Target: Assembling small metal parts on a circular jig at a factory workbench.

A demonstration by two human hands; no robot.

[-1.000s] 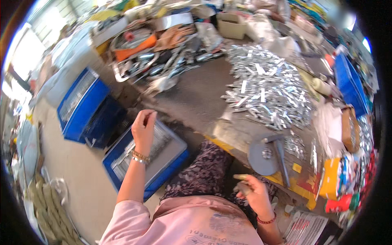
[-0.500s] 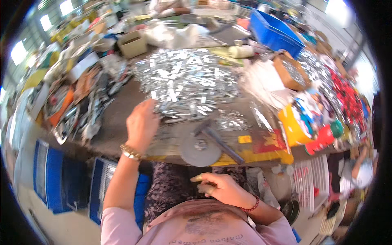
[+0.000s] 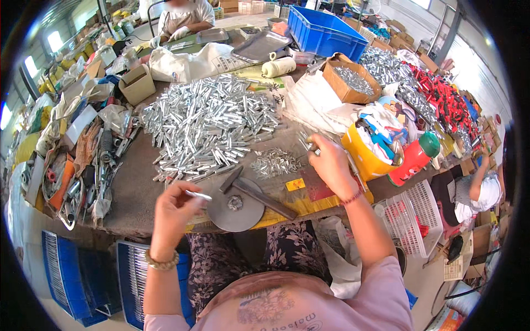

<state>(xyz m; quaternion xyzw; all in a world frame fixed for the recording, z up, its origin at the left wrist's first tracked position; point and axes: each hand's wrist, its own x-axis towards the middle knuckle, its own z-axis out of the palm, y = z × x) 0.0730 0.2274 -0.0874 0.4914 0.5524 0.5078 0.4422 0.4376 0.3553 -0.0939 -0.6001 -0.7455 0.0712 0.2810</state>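
Note:
My left hand (image 3: 175, 209) is raised at the front edge of the table, left of the round metal disc (image 3: 234, 207). Between its thumb and fingers it pinches a short silvery metal tube (image 3: 199, 195). A hammer (image 3: 259, 194) lies across the disc, its handle towards the front right. My right hand (image 3: 333, 165) reaches over the table to the right, fingers curled in at some thin metal rods (image 3: 305, 142). What these fingers grip is too small to make out. Behind the disc spreads a big heap of similar metal tubes (image 3: 212, 121), with a smaller pile of little metal pieces (image 3: 276, 163) beside it.
A yellow bag (image 3: 364, 154) and a red-green bottle (image 3: 414, 160) stand at the right. Farther back are a cardboard box (image 3: 350, 83), a blue crate (image 3: 326, 33) and a cream flask (image 3: 279, 67). Tools and bags crowd the left. Another person (image 3: 185, 22) sits across the table.
My right hand has risen from my lap to the rods at the right. My left hand has drawn back from the heap's edge and now shows a metal tube. The view has shifted.

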